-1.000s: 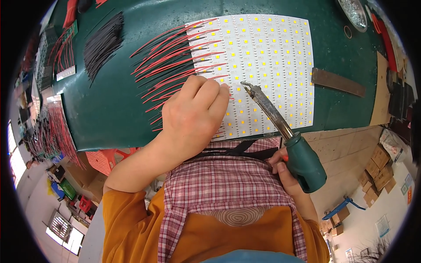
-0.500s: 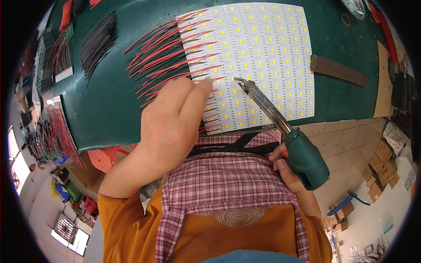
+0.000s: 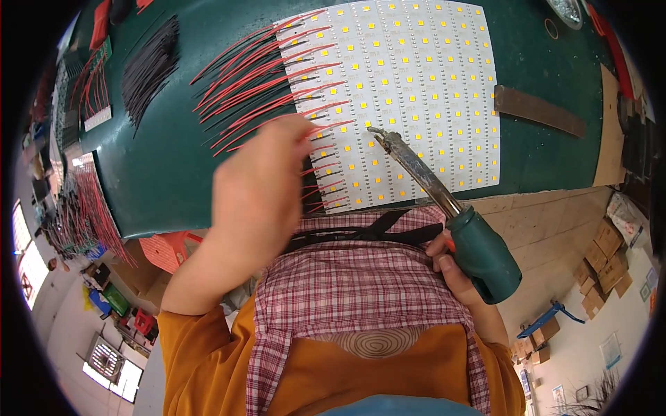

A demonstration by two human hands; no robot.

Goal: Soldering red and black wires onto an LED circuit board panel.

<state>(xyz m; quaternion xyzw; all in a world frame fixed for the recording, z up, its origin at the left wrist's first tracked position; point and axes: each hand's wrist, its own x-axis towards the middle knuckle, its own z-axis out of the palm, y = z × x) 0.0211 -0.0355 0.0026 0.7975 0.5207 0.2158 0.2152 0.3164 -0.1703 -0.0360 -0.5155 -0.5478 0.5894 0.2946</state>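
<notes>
My right hand (image 3: 452,265) grips a soldering iron (image 3: 485,256) with a thick green handle and a long, stained metal barrel. Its tip hovers over or touches a white LED board panel (image 3: 416,90) dotted with yellow chips; which of the two I cannot tell. At the panel's left edge, my left hand (image 3: 253,184) is closed, blurred by motion, its fingertips drawn together beside the red wires (image 3: 243,90). Whatever lies between those fingertips is hidden. Red and black wires run left from the panel in a row, some behind my hand.
Left on the green table (image 3: 166,166) lie a bundle of black wires (image 3: 150,73) and wired boards (image 3: 97,118). A brown metal strip (image 3: 540,111) lies right of the panel, with a clear dish (image 3: 565,12) behind it. A red stool (image 3: 170,249) stands below the table's edge.
My left hand has pulled back leftward from the panel's edge, uncovering wire ends there. The soldering iron has shifted slightly left.
</notes>
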